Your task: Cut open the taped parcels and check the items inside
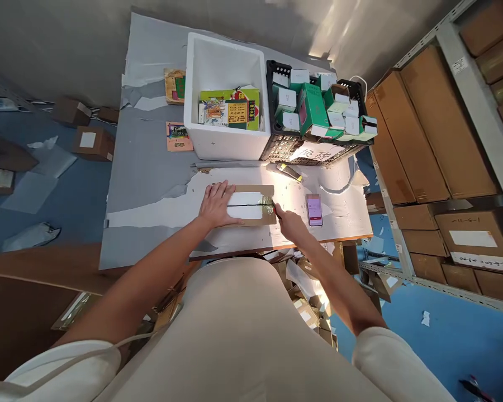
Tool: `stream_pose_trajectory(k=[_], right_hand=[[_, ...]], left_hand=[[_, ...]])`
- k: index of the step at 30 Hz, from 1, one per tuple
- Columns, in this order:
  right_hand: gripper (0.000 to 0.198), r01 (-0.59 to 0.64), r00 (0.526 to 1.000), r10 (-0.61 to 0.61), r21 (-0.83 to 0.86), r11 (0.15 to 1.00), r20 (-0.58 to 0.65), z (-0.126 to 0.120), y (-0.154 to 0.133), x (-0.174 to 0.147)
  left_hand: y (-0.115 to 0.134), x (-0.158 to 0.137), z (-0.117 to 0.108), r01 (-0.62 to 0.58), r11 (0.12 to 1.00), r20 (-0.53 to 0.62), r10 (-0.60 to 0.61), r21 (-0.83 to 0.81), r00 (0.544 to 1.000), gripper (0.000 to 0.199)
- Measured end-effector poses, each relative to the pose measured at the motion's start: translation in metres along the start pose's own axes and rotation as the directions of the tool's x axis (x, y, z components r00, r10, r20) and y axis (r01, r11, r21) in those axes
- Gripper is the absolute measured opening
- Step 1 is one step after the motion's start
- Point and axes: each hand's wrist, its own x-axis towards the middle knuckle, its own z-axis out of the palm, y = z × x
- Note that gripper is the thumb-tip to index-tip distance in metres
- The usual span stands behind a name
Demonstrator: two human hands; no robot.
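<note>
A flat brown cardboard box (251, 222) lies on the worktable in front of me. Across its top runs a white strip with a dark lengthwise line, and shiny tape (267, 200) covers its right end. My left hand (216, 205) rests on the box's left part, fingers stretched and thumb spread. At the right end, my right hand (290, 225) is closed, its fingertips touching or nearly touching the taped edge. Whatever it grips is mostly hidden; only a small reddish spot shows by the fingers. A yellow-and-black utility knife (289, 171) lies just beyond the box.
Behind the box stand a white foam bin (226, 144) with books inside and a black crate (272, 148) of small green-and-white boxes. A phone (314, 210) lies to the right. Two booklets (179, 137) (175, 86) sit left of the bin. Shelves (465, 134) with cartons flank the right.
</note>
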Motion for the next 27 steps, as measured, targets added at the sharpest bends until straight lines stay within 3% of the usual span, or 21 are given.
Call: stream_pose_trajectory(k=[13, 20, 24, 27], right_hand=[[0.051, -0.092, 0.996, 0.091, 0.024, 0.995, 0.026, 0.011, -0.009, -0.018], [0.07, -0.177, 0.984, 0.177, -0.024, 0.984, -0.001, 0.019, -0.028, -0.026], [0.071, -0.212, 0.976, 0.212, -0.011, 0.977, 0.038, 0.022, -0.03, -0.042], [0.071, -0.261, 0.965, 0.261, -0.006, 0.965, 0.023, 0.024, -0.043, -0.035]], left_hand=[[0.002, -0.003, 0.0, -0.029, 0.999, -0.01, 0.028, -0.024, 1.0, 0.116], [0.003, -0.005, 0.001, -0.024, 1.0, 0.005, 0.024, 0.001, 1.0, 0.117], [0.003, -0.006, 0.002, -0.052, 0.999, 0.002, 0.052, 0.004, 0.999, 0.116], [0.003, -0.006, 0.002, -0.063, 0.998, -0.001, 0.063, 0.009, 0.998, 0.115]])
